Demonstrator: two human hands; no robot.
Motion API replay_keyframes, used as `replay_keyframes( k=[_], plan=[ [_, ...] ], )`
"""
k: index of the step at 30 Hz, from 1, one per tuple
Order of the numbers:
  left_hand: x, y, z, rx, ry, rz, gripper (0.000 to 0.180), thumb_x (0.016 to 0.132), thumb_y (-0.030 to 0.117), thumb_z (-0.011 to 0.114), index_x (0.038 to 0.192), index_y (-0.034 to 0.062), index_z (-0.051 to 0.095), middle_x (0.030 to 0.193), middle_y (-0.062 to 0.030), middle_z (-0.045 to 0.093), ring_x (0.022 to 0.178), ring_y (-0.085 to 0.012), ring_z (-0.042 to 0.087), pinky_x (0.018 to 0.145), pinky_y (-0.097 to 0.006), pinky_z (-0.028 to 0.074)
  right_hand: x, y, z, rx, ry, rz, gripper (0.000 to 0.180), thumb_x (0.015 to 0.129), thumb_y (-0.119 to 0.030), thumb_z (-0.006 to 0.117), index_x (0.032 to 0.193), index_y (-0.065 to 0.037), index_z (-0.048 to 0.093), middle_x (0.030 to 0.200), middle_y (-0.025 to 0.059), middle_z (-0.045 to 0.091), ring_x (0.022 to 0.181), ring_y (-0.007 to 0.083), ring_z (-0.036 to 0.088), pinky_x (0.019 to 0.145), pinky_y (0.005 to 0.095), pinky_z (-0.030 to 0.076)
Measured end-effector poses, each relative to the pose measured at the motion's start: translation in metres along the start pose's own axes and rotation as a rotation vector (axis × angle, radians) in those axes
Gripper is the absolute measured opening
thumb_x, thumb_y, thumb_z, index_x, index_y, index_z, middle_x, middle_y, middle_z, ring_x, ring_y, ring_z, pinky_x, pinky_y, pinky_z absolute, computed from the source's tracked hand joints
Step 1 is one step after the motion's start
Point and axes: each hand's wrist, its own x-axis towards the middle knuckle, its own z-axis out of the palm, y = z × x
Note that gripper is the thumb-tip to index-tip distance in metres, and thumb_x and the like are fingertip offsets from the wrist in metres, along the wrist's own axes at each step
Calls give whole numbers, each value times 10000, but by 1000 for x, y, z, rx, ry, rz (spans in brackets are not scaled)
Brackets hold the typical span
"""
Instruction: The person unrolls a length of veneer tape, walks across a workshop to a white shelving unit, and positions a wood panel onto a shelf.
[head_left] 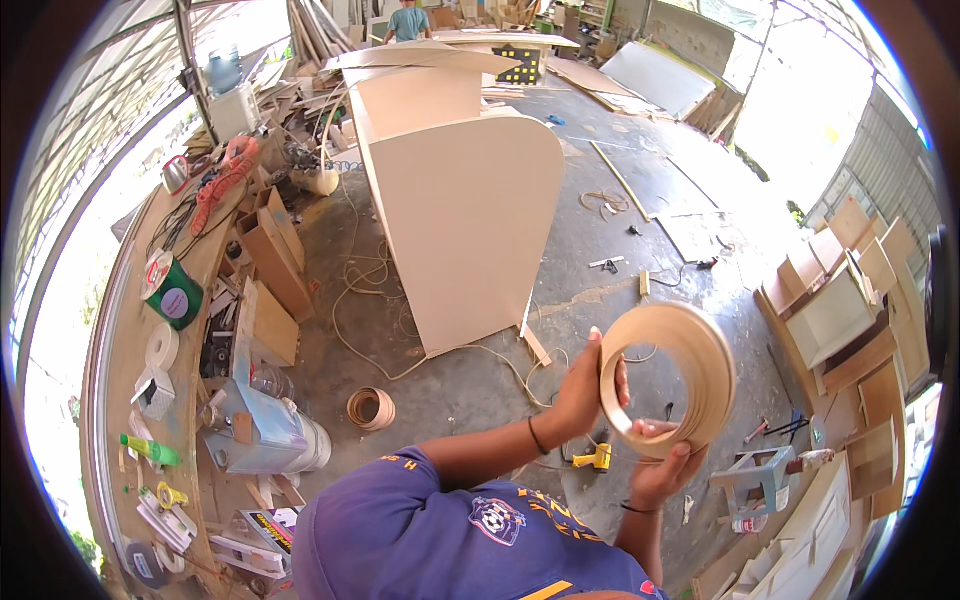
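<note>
While both hands grip a tan edge-banding roll [668, 378], green round-labelled can [173, 293] on bench

Concrete floor [480, 385], grey and stained: bears a tall pale plywood cabinet [465, 220] with one rounded corner; loose cord [375, 290] looping beside its base; a small roll of edge banding [371, 408]; a yellow power tool [597, 457]; a grey plastic stool [757, 470]; flat boards [655, 75] at the far side. Long workbench [120, 350] along the left: carries a green tape roll [173, 295], white tape rolls [161, 347], a green bottle [150, 450], an orange cable [225, 180]
</note>
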Motion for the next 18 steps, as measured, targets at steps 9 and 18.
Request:
replay_keyframes(
  k=[9, 18],
  plan=[
    [-20, 56, 4, 1299, -401, 481, 476, 735, 400, 679, 974, 10, 550, 814, -149, 610, 725, -225, 619, 636, -311, 465, 27, -25, -33, -141, -292, 427, 469, 782, -347, 614, 967, 72, 513, 686, 103, 590, 521, 170, 594, 485, 260, 486],
    [-10, 51, -8, 1177, -310, 618, 578, 488, 343, 863, 864, 34, 551, 684, -71, 617, 615, -158, 617, 558, -262, 468, 33, -25, -36, -271, -237, 292, 547, 675, -276, 747, 1051, 52, 521, 933, 66, 581, 833, 137, 559, 746, 256, 446]
  ],
)
